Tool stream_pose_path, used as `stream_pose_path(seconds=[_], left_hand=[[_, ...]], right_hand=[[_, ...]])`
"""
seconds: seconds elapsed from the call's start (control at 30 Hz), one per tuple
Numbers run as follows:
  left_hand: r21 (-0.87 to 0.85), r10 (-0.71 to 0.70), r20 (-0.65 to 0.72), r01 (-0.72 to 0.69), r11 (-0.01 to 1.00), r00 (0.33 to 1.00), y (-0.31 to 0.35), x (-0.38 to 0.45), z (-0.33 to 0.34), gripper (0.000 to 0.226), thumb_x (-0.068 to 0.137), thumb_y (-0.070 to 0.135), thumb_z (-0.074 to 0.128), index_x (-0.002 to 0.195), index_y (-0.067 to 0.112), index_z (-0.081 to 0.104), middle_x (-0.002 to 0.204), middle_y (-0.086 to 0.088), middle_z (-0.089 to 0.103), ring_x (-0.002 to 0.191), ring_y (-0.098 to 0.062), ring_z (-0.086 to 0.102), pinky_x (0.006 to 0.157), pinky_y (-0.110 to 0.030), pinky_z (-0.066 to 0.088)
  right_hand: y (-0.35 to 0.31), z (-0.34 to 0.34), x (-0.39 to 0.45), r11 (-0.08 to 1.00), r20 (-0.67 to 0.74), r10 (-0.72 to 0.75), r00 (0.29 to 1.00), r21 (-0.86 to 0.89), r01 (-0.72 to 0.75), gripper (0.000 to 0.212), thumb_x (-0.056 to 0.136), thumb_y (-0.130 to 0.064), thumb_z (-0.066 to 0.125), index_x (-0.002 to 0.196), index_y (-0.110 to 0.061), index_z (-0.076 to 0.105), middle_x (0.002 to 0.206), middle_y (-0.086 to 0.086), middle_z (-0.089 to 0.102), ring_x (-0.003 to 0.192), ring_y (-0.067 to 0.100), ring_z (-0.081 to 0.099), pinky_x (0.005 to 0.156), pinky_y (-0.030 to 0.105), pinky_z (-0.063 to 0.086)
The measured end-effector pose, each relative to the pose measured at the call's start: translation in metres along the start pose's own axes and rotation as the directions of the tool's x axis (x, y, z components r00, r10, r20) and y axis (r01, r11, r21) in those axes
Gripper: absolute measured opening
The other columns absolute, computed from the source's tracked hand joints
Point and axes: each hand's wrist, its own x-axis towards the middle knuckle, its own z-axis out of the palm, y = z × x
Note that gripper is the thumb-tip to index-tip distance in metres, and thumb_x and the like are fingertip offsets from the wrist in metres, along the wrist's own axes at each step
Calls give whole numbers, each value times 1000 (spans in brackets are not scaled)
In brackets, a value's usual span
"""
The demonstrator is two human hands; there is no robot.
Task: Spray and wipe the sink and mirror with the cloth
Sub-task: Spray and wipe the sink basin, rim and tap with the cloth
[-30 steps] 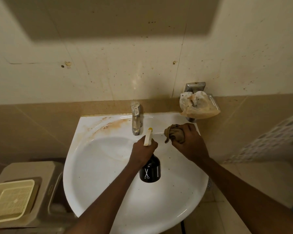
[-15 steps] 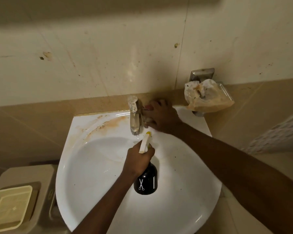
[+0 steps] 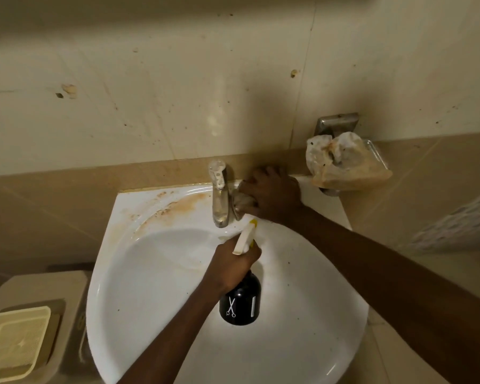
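Note:
A white corner sink (image 3: 150,286) fills the lower middle, with brown stains on its back left ledge. My left hand (image 3: 233,266) grips a black spray bottle (image 3: 240,302) with a pale trigger head, held over the basin and aimed at the tap. My right hand (image 3: 272,194) presses a bunched cloth (image 3: 240,202) against the right side of the metal tap (image 3: 219,200) on the back ledge. Most of the cloth is hidden under the hand. No mirror is in view.
A wall-mounted metal soap holder carries a stained plastic bag (image 3: 341,162) right of the tap. A beige toilet tank (image 3: 42,295) with a yellow basket (image 3: 14,342) on it stands at lower left. The tiled wall is spotted.
My right hand has carried the cloth from above the sink's right rim to the tap and now presses it there. The left hand with the bottle has stayed over the basin.

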Motion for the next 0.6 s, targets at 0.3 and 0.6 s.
stream_pose_path(seconds=[0.3,0.6], left_hand=[[-8,-5,243,7,1000,970,5,6,15,20,78,26,64,85,8,64,78,-5,66,62,-2,58,57,-10,46],[-20,-33,92,35,999,995,13,1,24,30,74,31,60,85,4,66,85,-15,71,72,-25,65,69,-33,48]], right_hand=[[59,0,-85,993,-12,-5,1000,118,6,44,86,-53,45,99,-15,63,94,6,57,84,26,56,71,40,46],[55,-2,-74,988,-25,38,999,154,-34,40,83,-52,51,98,-17,64,92,3,59,84,25,57,72,38,47]])
